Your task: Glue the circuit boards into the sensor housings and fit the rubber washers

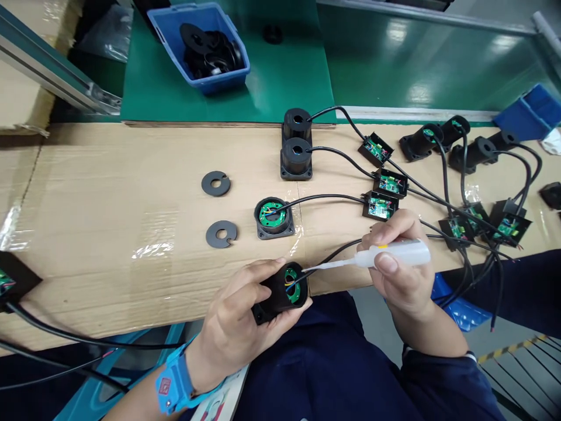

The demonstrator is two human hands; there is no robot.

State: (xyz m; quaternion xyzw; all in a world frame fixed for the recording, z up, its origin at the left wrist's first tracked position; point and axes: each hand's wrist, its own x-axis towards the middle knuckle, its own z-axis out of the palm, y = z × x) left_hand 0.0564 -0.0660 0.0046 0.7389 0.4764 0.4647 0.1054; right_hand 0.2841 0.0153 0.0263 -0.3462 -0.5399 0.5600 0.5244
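My left hand [245, 316], with a blue strap at the wrist, grips a black cylindrical housing [274, 295] near the table's front edge. Its open end faces right and shows a green ring-shaped circuit board [293, 285] with thin wires and a black cable. In my right hand [401, 263] is a white squeeze bottle [407, 252], held sideways. The bottle's long thin nozzle points left, its tip at the housing's rim; whether it touches I cannot tell. Just beyond stands another open housing [274, 217], its green board showing. Two black notched discs [216, 183] [221, 234] lie to the left.
Two housings with black lids [296, 155] stand farther back, cabled to small boxes with green boards [390, 183]. More housings [421, 142] and tangled cables lie at right. A blue bin [219, 82] of black parts sits on the green board. Another cabled box [15, 280] is at left.
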